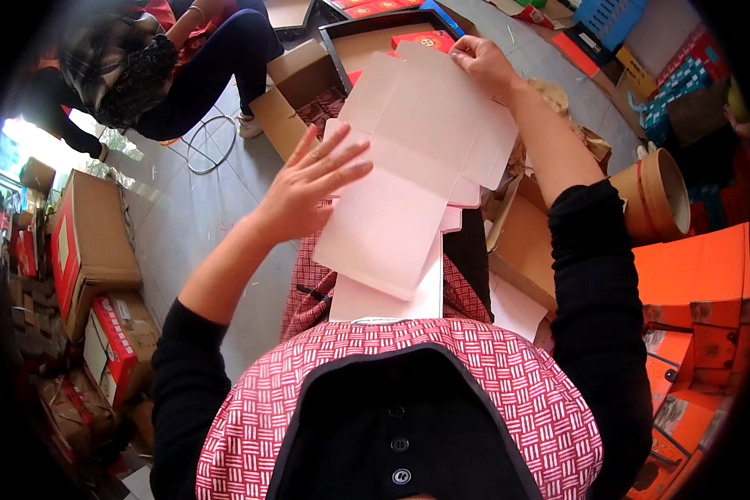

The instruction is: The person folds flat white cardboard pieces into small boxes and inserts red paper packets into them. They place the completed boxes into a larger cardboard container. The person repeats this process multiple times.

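A flat, unfolded box blank [421, 125] with a pale inner face, creases and flaps tilts up over my lap. My right hand [481, 65] is closed on its far right corner, pinching the edge. My left hand [307, 179] is open with fingers spread, beside the blank's left edge; whether the fingertips touch it I cannot tell. Under the blank, more pale card sheets [367, 304] lie on my lap, over a red-and-white patterned apron [408, 342]. Most of these sheets are hidden by the blank.
Ahead, a dark-rimmed tray [335, 52] holds red boxes, beside an open brown carton [285, 117]. Another person [200, 67] sits at the far left. Cartons [100, 242] line the left; a cardboard tube [654, 196] and orange boxes [692, 275] stand on the right.
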The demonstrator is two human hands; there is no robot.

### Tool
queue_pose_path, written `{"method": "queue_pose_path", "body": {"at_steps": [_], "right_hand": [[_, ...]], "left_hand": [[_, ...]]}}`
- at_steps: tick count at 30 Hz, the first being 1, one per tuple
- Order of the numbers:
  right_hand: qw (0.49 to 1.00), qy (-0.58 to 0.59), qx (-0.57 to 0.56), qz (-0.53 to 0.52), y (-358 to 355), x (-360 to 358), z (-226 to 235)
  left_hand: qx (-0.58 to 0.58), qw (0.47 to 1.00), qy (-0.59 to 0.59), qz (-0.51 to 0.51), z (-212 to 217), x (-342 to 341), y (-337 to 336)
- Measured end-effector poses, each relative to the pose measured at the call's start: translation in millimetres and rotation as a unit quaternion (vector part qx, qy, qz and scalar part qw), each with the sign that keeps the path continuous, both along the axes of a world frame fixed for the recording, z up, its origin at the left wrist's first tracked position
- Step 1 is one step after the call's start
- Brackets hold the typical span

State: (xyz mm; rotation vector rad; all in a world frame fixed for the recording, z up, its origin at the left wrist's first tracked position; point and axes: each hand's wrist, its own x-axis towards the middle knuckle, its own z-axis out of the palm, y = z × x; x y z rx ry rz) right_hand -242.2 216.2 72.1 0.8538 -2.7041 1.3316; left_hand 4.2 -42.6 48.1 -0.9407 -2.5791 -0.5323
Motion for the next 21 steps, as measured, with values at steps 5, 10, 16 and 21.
{"method": "queue_pose_path", "body": {"at_steps": [5,10,16,21], "right_hand": [[0.999,-0.026,0.040,0.027,-12,10,-17],[0.968,-0.054,0.141,0.198,-25,64,28],[0.957,-0.140,0.104,0.231,-17,106,21],[0.936,-0.274,0.024,0.219,-7,131,18]], "left_hand": [[0.360,0.911,-0.166,-0.114,31,21,25],[0.552,0.749,-0.366,0.031,49,12,41],[0.473,0.759,-0.447,-0.035,22,14,44],[0.474,0.729,-0.494,0.013,28,24,39]]}}
